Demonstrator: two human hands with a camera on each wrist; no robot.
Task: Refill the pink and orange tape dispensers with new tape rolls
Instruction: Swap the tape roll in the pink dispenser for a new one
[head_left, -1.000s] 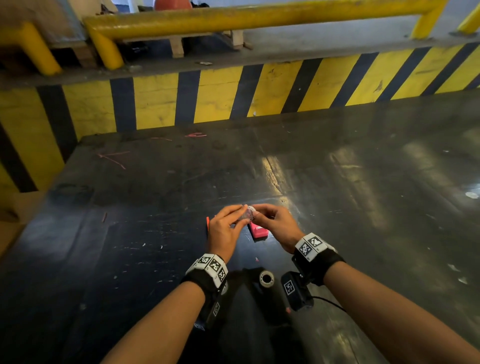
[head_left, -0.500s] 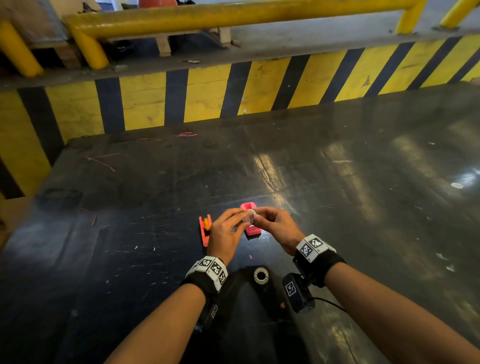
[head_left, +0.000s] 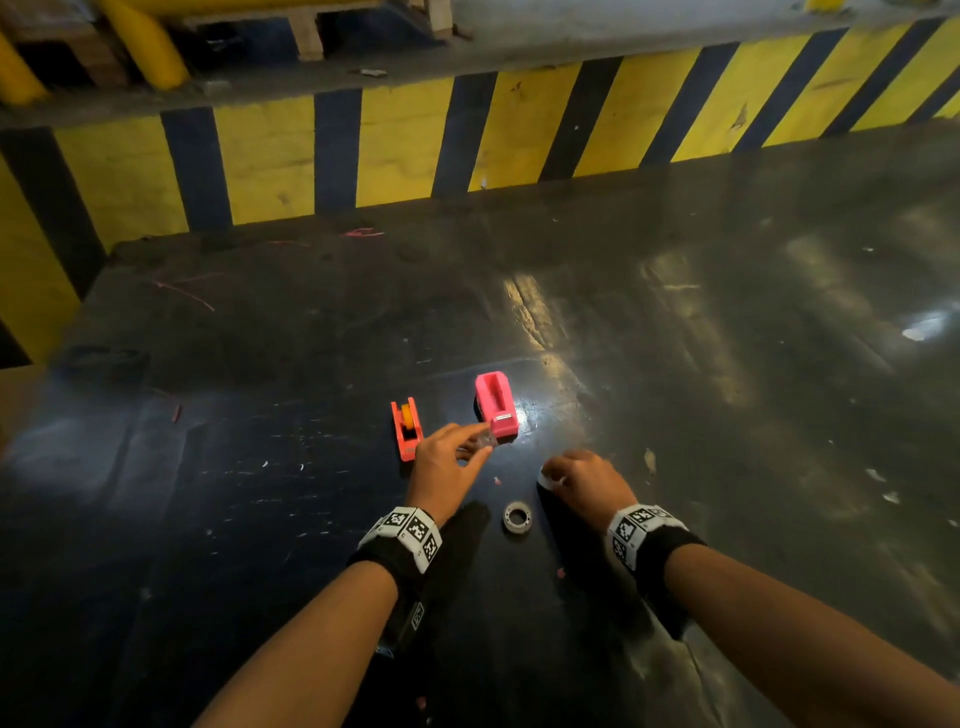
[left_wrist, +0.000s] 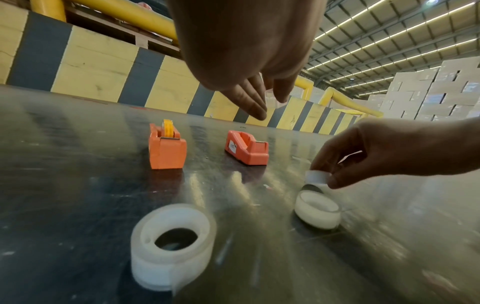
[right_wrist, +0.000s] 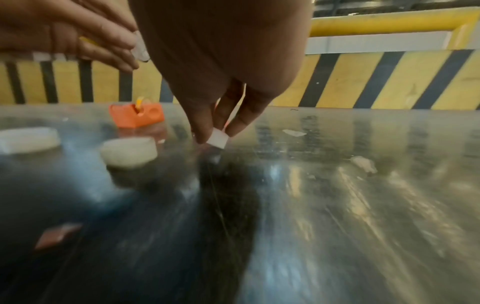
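The orange dispenser (head_left: 405, 428) holds a yellow roll (left_wrist: 167, 126). To its right the pink dispenser (head_left: 496, 405) stands with an empty cradle. My left hand (head_left: 480, 444) hovers just in front of the two and pinches a small clear crumpled piece (right_wrist: 141, 49). My right hand (head_left: 550, 478) is lower and to the right. It pinches a small white ring (right_wrist: 218, 138) just above the dark surface. A clear tape roll (head_left: 517, 517) lies flat between my wrists. A second white roll (left_wrist: 318, 209) lies under the right hand.
The dark glossy platform (head_left: 727, 415) carries small white scraps (head_left: 649, 460) to the right. A yellow-and-black striped wall (head_left: 405, 145) bounds it at the back and left. Stacked cartons (left_wrist: 428, 92) stand far off.
My hands were together over the dispensers on one small thing. They have now parted: the right dropped right and down with the white ring, and the left kept the clear piece.
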